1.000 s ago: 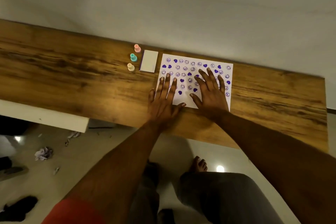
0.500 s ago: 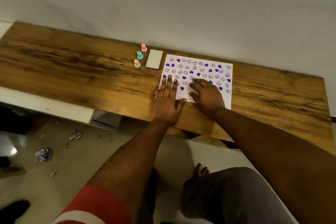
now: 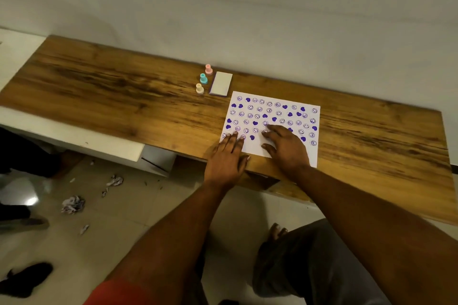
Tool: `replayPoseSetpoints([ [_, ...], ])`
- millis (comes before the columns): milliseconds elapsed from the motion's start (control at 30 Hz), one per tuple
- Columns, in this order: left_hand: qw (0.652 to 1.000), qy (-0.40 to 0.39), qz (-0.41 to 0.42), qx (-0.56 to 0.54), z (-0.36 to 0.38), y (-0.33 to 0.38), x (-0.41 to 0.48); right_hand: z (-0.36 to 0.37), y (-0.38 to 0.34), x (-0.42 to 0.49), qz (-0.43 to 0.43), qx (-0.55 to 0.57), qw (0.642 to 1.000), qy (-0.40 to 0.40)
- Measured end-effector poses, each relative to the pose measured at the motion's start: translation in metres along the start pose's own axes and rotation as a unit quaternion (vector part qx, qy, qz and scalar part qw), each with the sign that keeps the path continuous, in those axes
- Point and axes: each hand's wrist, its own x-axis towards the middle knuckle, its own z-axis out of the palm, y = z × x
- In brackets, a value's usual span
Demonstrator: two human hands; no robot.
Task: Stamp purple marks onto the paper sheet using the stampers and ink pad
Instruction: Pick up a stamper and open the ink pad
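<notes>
Both hands slid back on paper sheet (image 3: 272,111): left hand (image 3: 226,158), right hand (image 3: 287,148) flat, released, holding nothing.

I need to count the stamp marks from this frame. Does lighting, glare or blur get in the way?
Head view: dim, warm light, yet the paper sheet is bright and its hearts and smiley circles tell apart; the faces' details are soft; the only glare is on the floor.
</notes>
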Motion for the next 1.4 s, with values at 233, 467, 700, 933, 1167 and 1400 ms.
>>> replayPoseSetpoints([
  [233, 1.0, 0.005, -0.005, -0.014, -0.006, 0.0, 0.0, -0.007, -0.006, 0.001, -0.002, 0.006, 1.0, -0.002],
  [467, 0.995, 0.059, -0.048, -0.065, -0.023, -0.023, 0.014, -0.035, -0.035, 0.052, -0.073, -0.058, 0.993, 0.073],
  [700, 0.955, 0.124, -0.22, -0.159, -0.067, -0.087, 0.04, -0.037, -0.131, 0.152, -0.137, -0.073, 0.987, 0.047],
  [933, 0.936, 0.112, -0.28, -0.184, -0.067, -0.113, 0.053, -0.003, -0.179, 0.203, -0.12, -0.177, 0.974, 0.075],
  [1167, 0.933, 0.129, -0.284, -0.178, -0.069, -0.113, 0.055, 0.014, -0.174, 0.21, -0.096, -0.165, 0.98, 0.053],
  [1400, 0.93, 0.142, -0.286, -0.181, -0.073, -0.109, 0.053, 0.013, -0.178, 0.182, -0.206, -0.226, 0.952, 0.014],
])
